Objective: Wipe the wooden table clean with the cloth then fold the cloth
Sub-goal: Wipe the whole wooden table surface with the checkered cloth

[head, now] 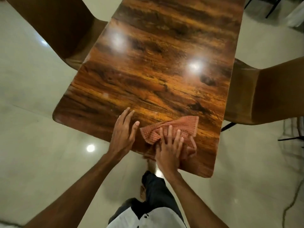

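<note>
Cloth (177,129) lies on the near end of the tabletop (156,71), close to the edge nearest me. It is orange-red with a small check pattern, and it is rumpled, with one flat corner pointing away to the right. I see my right hand (169,148) lying flat on top of the cloth, fingers spread wide and pressing down. It is not gripping anything. Part of the cloth pokes out on both sides of that hand.

My left hand (123,130) rests flat on the bare wood just beside the cloth, on its left. Its fingers are straight and close together, and it holds nothing. Its thumb comes near the cloth's left corner, but I cannot tell if they touch.

The wood is shiny brown with dark streaks, and two bright light spots shine on it. One brown chair (57,27) stands at the left side, and another chair (266,92) stands at the right side. The floor (32,112) is pale and glossy.
</note>
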A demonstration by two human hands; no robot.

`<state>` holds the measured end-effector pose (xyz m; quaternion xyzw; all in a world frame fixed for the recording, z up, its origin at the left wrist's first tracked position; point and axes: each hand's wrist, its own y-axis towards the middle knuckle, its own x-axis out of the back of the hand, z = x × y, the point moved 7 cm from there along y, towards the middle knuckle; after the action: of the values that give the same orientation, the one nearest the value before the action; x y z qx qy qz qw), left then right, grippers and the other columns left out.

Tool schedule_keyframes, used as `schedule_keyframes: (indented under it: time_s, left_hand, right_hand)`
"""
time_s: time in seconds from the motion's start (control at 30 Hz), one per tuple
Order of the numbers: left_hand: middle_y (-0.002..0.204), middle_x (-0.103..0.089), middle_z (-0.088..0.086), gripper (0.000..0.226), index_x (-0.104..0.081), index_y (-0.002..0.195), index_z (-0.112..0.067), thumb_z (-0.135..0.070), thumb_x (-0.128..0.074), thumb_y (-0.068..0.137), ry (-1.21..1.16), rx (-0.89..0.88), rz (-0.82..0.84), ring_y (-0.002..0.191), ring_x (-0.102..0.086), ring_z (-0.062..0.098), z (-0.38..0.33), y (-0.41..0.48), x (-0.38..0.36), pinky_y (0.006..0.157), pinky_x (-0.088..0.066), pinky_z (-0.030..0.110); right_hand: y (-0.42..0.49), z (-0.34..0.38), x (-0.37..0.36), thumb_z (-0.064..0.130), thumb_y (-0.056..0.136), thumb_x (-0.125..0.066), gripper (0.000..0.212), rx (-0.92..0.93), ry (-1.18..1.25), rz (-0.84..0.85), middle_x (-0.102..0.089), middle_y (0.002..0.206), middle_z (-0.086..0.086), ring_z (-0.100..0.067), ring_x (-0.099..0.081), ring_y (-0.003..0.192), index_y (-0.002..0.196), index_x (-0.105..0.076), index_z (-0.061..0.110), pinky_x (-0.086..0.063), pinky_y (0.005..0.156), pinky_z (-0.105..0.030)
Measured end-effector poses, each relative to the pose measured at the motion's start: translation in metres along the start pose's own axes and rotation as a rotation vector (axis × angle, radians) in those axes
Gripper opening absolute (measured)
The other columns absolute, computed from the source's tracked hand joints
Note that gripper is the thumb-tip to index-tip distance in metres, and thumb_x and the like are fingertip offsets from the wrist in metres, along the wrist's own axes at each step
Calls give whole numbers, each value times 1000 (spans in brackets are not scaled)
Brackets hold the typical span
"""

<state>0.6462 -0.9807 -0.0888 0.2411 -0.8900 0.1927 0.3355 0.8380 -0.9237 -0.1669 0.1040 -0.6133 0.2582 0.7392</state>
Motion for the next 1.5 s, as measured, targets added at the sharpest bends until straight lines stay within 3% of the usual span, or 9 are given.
schedule_keyframes:
  time_s: [0.1, 0.27, 0.33, 0.47, 0.7, 0.9, 1.07, 1.2, 1.5]
  left_hand:
    - [166, -30, 5, 65, -38, 154, -17, -53, -34, 100, 48, -4, -5, 152, -29, 25, 15, 34, 24, 124, -27, 51]
    - [167, -28, 1, 61, -37, 155, -19, -52, -35, 103, 41, -42, -29, 154, -25, 20, 44, 77, 76, 125, -25, 47]
    - [166, -29, 1, 58, -39, 154, -19, -48, -36, 104, 26, -51, -50, 153, -28, 19, 60, 94, 99, 125, -27, 48]
    - [165, -32, 1, 55, -39, 153, -21, -48, -36, 105, 25, -59, -90, 151, -32, 20, 101, 129, 142, 124, -28, 46]
    - [167, -25, -7, 59, -30, 156, -32, -60, -29, 104, -46, -138, 37, 153, -25, 15, 168, 180, 211, 123, -23, 39]
    - [168, -25, -2, 59, -30, 156, -28, -56, -28, 104, -15, -195, 195, 154, -24, 18, 173, 186, 223, 125, -23, 46]
    - [168, -24, -4, 58, -33, 156, -25, -52, -32, 105, 27, -317, 309, 154, -22, 15, 163, 168, 199, 123, -20, 36]
    - [167, -27, -3, 53, -37, 154, -21, -45, -34, 107, 53, -393, 348, 153, -23, 13, 148, 140, 183, 123, -17, 33]
    - [167, -27, 2, 57, -37, 155, -14, -43, -39, 107, 97, -515, 457, 154, -25, 19, 106, 82, 146, 126, -25, 45]
  right_hand:
    - [61, 43, -2, 48, 107, -33, 61, 219, 30, 58, -7, 176, 0, -34, -2, 161, 165, -16, 39, -6, 127, -64]
    - [150, 39, 19, 46, 107, -37, 57, -121, -4, 2, -3, 176, -7, -45, -2, 159, 162, -30, 30, -4, 124, -68]
    - [144, 114, 4, 45, 104, -45, 57, 13, 20, 2, -10, 175, -8, -51, -9, 157, 158, -38, 30, -5, 121, -74]
    - [122, 266, -39, 55, 103, -40, 73, 411, 65, 31, -1, 176, 0, -44, 0, 160, 165, -5, 40, -7, 116, -79]
    - [260, 250, -20, 54, 106, -27, 65, -188, 26, 14, 7, 176, 0, -44, 7, 159, 165, -5, 39, -1, 117, -80]
    - [139, 346, -57, 52, 101, -26, 72, -19, -47, 53, 3, 176, -3, -40, -5, 160, 167, -3, 33, -14, 117, -76]
    - [91, 310, -63, 53, 104, -26, 67, -426, 32, -7, 2, 176, -1, -36, -3, 161, 166, -5, 38, -7, 121, -74]
    - [67, 375, -80, 63, 96, -45, 88, -256, 63, -15, 7, 176, -4, -42, -2, 160, 166, 0, 34, -7, 119, -78]
    - [-23, 125, -37, 46, 106, -38, 64, -559, 74, -112, -4, 176, 0, -31, -3, 162, 165, -15, 37, -6, 126, -64]
